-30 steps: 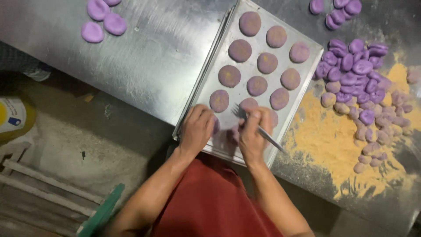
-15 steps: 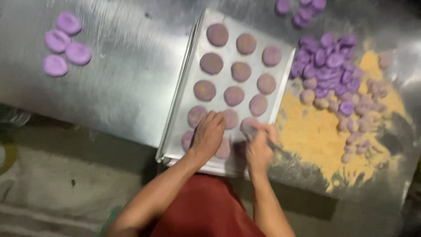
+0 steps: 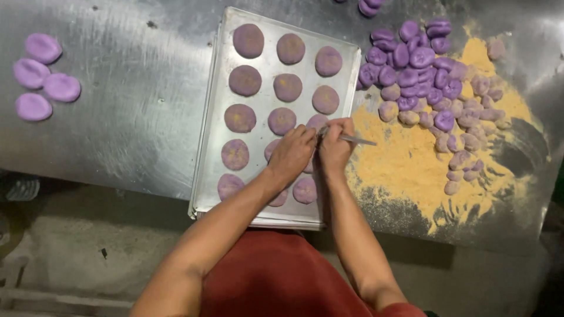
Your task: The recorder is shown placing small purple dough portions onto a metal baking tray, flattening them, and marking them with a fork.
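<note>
- Left hand (image 3: 292, 154): lies palm-down over the near right part of the tray, fingers curled loosely on a dough piece that it mostly hides. Whether it pinches the piece or only rests on it, cannot tell.
- Right hand (image 3: 335, 147): just beside the left, the two touching or nearly so; fingers closed around a thin silver metal tool (image 3: 352, 139), whose free end points right, out over the tray's edge.
- Rectangular silver metal baking tray (image 3: 214, 126): sits on the steel worktop, long side running away from the person. It holds flattened round purple dough discs dusted with yellowish crumb (image 3: 240, 118), set in three rows; a few at the near end are partly covered by the hands.
- Scratched stainless-steel worktop (image 3: 129, 100): carries everything.
- Right of the tray: a spread of orange-yellow crumb powder (image 3: 405, 161), with a heap of small purple dough lumps (image 3: 411, 64) at its far side; those nearer the powder are coated and paler.
- Far left: four plain, smooth purple dough pieces (image 3: 41, 76) in a loose cluster, well apart from the tray.
- Red garment (image 3: 276, 276) at bottom, between the forearms.
</note>
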